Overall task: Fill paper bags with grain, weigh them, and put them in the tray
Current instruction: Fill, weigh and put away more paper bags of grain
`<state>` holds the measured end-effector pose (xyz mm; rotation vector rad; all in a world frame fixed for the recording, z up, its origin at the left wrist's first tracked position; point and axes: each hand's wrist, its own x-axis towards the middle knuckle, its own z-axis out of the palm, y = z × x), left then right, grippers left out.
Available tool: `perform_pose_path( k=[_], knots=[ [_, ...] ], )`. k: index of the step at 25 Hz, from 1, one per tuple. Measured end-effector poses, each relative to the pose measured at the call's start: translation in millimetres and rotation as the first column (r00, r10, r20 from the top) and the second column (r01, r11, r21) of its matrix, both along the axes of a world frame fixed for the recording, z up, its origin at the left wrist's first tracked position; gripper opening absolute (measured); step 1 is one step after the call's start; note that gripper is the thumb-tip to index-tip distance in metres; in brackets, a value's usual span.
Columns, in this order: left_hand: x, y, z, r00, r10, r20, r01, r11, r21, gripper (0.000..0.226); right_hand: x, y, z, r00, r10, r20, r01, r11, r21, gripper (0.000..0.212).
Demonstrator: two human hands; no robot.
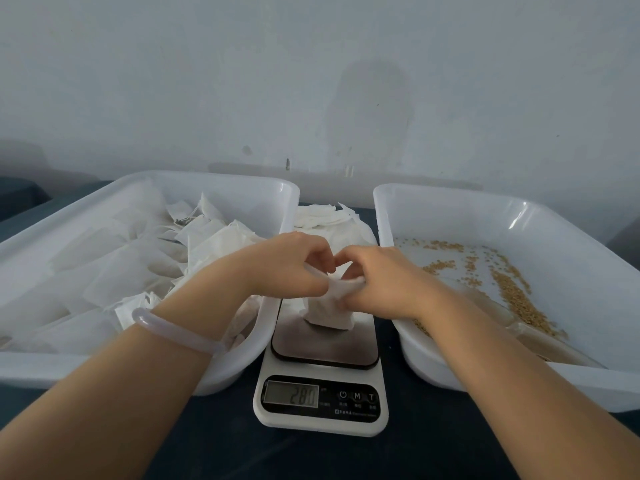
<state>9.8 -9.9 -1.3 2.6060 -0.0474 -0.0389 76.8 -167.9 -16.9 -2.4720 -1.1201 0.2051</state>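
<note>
A small white paper bag (329,311) stands upright on the platform of a white kitchen scale (320,407), whose display reads about 28. My left hand (294,266) and my right hand (374,275) both pinch the bag's top edge from either side. The white tray on the left (221,372) holds several filled white bags. The white tray on the right (450,202) holds loose brown grain (516,289) scattered over its floor.
A stack of flat white bags (329,220) lies between the two trays, behind the scale. Everything sits on a dark tabletop (346,459). A pale wall rises close behind the trays. A clear bangle circles my left wrist.
</note>
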Motion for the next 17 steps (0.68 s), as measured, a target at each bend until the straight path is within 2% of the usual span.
perform_pose_path(
  k=[2,4,8,9,11,12,13,15,17],
  knots=[
    [0,-2,-1,1.0,0.012,0.015,-0.013,0.996,0.088,0.02,1,-1,-2,1.0,-0.014,0.001,0.014,0.998,0.064,0.042],
    [1,-4,-2,0.998,0.034,0.044,-0.039,0.993,0.114,0.024,2,-3,-3,0.999,-0.03,-0.038,0.037,0.978,0.205,0.04],
    [0,12,9,0.967,0.186,0.172,-0.165,0.978,-0.13,0.034,3,-2,-2,0.993,-0.053,-0.108,0.1,0.865,0.492,0.04],
    [1,20,12,0.924,0.282,0.257,-0.236,0.952,-0.196,0.032,2,-1,-2,0.988,-0.055,-0.142,0.122,0.842,0.525,0.042],
    [3,39,18,0.746,0.531,0.402,-0.413,0.842,-0.346,0.023,4,1,-2,0.981,-0.067,-0.181,0.152,0.845,0.512,0.046],
    [1,47,19,0.663,0.625,0.412,-0.474,0.777,-0.414,0.019,5,1,-2,0.981,-0.072,-0.18,0.152,0.863,0.481,0.047],
    [0,55,18,0.635,0.68,0.368,-0.506,0.725,-0.467,0.015,6,1,-2,0.982,-0.074,-0.174,0.147,0.879,0.453,0.047],
    [-5,65,15,0.73,0.668,0.147,-0.522,0.683,-0.51,0.013,7,2,-3,0.984,-0.073,-0.165,0.137,0.898,0.418,0.047],
    [-13,72,9,0.829,0.553,-0.091,-0.543,0.753,-0.372,0.025,6,2,-4,0.986,-0.067,-0.155,0.125,0.909,0.397,0.047]
  ],
)
